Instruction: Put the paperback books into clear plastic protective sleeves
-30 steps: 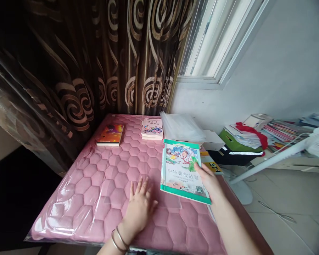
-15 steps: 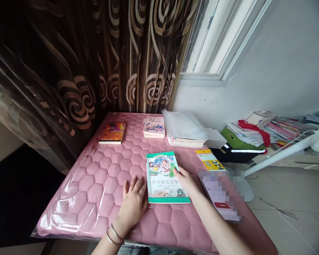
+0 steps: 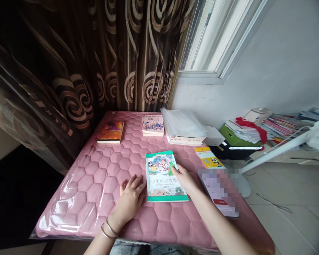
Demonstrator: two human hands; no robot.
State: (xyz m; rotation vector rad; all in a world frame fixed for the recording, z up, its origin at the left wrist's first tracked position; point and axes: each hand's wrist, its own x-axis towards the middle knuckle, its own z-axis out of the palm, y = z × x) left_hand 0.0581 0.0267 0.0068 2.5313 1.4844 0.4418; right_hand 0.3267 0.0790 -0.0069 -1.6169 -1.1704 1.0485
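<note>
A green-bordered book (image 3: 163, 180) with an illustrated cover lies face up on the pink quilted tabletop (image 3: 108, 170). My right hand (image 3: 183, 179) grips its right edge, thumb on the cover and the other fingers mostly hidden beneath or behind the edge. To the left of the book, my left hand (image 3: 131, 194) rests palm down on the quilted surface, fingers spread, holding nothing. It is close to the book's left edge but slightly apart from it. A bracelet circles the left wrist.
An orange book (image 3: 111, 132) lies at the back left, and a stack of small pink books (image 3: 152, 125) at the back middle. Plastic-covered papers (image 3: 184, 127), a white box (image 3: 214, 136), a yellow panda packet (image 3: 210, 157) and a tablet-like screen (image 3: 218, 194) are on the right. A white fan (image 3: 279, 152) stands beyond.
My left hand has shifted slightly left, away from the book. My right hand keeps its hold on the book's right edge. The camera view has moved a little.
</note>
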